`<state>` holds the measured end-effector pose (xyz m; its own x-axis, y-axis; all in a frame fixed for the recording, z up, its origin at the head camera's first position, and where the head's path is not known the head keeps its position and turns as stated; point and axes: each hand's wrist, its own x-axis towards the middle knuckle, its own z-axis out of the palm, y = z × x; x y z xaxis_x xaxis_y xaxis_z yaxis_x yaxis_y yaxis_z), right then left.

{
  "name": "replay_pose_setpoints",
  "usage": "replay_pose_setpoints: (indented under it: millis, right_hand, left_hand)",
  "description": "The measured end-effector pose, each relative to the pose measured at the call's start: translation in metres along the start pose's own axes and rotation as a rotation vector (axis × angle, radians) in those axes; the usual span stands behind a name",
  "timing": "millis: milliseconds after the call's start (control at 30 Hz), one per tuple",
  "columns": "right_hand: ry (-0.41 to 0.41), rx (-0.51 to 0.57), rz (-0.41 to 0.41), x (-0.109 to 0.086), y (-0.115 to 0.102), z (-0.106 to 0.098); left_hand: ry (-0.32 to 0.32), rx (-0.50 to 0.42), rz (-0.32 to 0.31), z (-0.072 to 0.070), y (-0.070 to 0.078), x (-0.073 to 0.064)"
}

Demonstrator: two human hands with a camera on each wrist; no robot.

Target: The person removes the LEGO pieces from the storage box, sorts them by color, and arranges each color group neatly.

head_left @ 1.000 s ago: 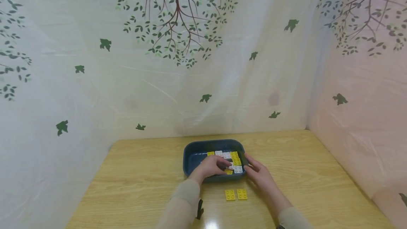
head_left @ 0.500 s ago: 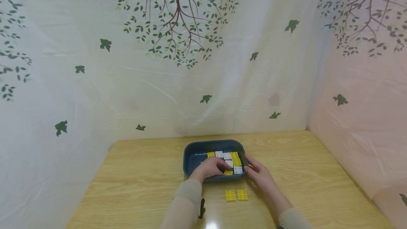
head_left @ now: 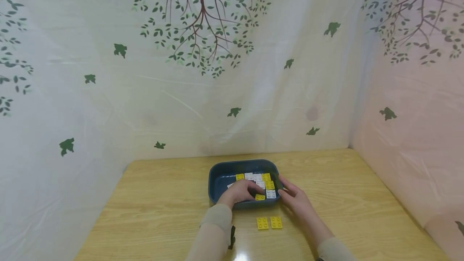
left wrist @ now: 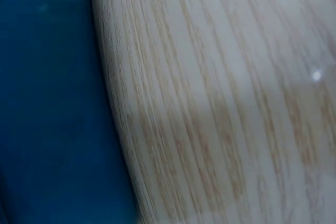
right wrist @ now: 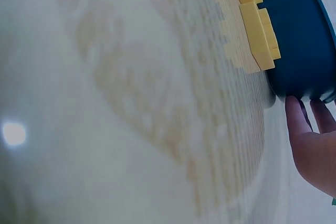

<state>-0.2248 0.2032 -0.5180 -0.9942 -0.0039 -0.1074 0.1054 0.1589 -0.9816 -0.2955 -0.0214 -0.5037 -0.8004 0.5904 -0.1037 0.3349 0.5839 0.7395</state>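
In the head view, my left hand [head_left: 241, 191] is inside the dark blue tray [head_left: 221, 167]. Its fingers curve down over toy building bricks, beside a yellow brick [head_left: 259, 197] at the tray's near side; whether they pinch it is hard to see. White bricks [head_left: 270, 193] and yellow bricks [head_left: 266, 177] lie studs up to the right of that hand. My right hand [head_left: 298, 201] rests its extended fingertips against the tray's right end from outside. The right wrist view shows its thumb and a finger [right wrist: 296, 116] touching the tray wall [right wrist: 294, 40]. Only the tray side [left wrist: 52, 98] shows in the left wrist view.
Two yellow bricks [head_left: 269, 223] lie side by side on the wooden table [head_left: 156, 200], in front of the tray. Behind the tray hangs a pale sheet [head_left: 203, 112] printed with trees and leaves; it also covers both sides.
The left fingers have shifted slightly off a white brick, so more of it and the yellow brick near the thumb shows. The right hand stays at the tray's end.
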Motion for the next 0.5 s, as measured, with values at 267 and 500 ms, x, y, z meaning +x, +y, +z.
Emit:
replay_pose_setpoints:
  millis: [267, 500]
  right_hand:
    - [0.008, 0.015, -0.034, -0.0008, -0.0004, 0.0007]
    - [0.0, 0.031, -0.02, 0.0004, 0.0014, 0.0007]
  left_hand:
    - [0.017, -0.031, -0.027, 0.0015, 0.002, 0.0002]
    - [0.015, -0.045, -0.024, 0.0027, 0.0004, 0.0019]
